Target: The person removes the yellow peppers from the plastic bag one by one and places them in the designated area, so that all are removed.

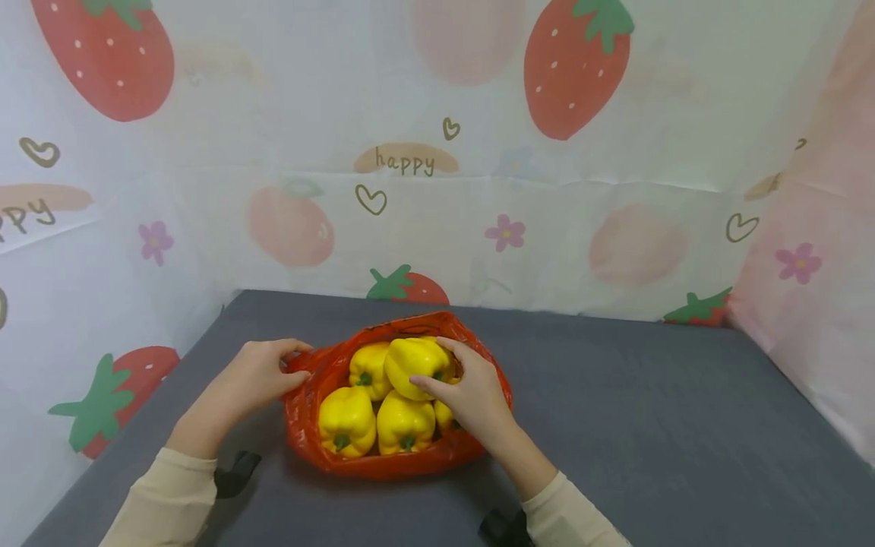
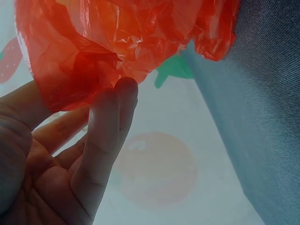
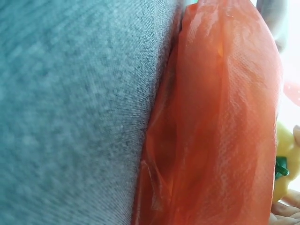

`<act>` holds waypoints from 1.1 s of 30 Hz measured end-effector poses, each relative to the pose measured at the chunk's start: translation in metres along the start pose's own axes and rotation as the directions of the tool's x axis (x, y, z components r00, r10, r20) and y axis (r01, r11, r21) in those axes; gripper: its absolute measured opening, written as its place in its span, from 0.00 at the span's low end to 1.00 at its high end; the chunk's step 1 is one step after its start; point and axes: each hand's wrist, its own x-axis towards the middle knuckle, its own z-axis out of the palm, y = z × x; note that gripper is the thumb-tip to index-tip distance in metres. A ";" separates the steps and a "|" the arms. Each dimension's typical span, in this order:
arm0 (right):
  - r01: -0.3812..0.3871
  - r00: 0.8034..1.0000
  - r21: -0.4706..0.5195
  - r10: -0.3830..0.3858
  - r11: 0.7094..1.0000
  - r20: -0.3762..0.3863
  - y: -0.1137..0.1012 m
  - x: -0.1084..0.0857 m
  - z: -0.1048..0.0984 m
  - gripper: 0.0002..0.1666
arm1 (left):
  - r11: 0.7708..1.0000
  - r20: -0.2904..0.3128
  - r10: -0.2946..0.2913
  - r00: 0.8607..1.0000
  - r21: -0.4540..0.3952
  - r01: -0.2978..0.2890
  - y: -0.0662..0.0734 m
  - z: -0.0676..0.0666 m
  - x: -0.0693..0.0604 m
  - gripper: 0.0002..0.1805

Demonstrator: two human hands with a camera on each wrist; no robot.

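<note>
Gray table point(image 1: 615, 425), strawberry wall point(image 1: 560, 182) behind, left hand point(image 1: 256, 372) pinching red bag point(image 1: 383, 468), yellow pepper point(image 1: 413, 363) between right hand's point(image 1: 481, 391) gripping thumb and fingers

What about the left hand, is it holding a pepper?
No, the left hand holds the edge of the red bag, while the right hand grips a yellow pepper.

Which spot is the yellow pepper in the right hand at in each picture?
Head: the yellow bell pepper is just below the middle, held in the fingers of the right hand.
Left wrist: I can't make it out there.
Right wrist: at the right edge, in the lower half, partly cut off.
Shared landmark: the red plastic bag shows in all three views.
</note>
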 end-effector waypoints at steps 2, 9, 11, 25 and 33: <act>0.006 1.000 0.004 -0.005 1.000 -0.008 0.000 0.000 -0.001 0.39 | 1.000 0.007 -0.004 1.000 0.003 0.004 0.001 0.000 0.001 0.22; 0.004 0.999 0.032 -0.002 0.999 -0.033 -0.004 0.000 -0.007 0.41 | 1.000 -0.007 0.000 1.000 0.013 0.000 -0.001 0.000 -0.001 0.22; 0.001 0.999 0.035 0.000 0.999 -0.043 -0.005 0.000 -0.009 0.41 | 1.000 -0.008 0.006 1.000 0.016 -0.006 -0.001 0.001 -0.001 0.22; -0.012 0.992 0.117 0.027 0.993 -0.125 -0.001 0.007 -0.040 0.39 | 1.000 0.011 0.011 1.000 0.012 -0.011 0.001 0.001 0.005 0.23; -0.061 0.984 0.164 0.087 0.985 -0.154 0.002 0.008 -0.054 0.40 | 1.000 0.013 0.010 1.000 -0.001 -0.010 -0.002 0.001 0.002 0.23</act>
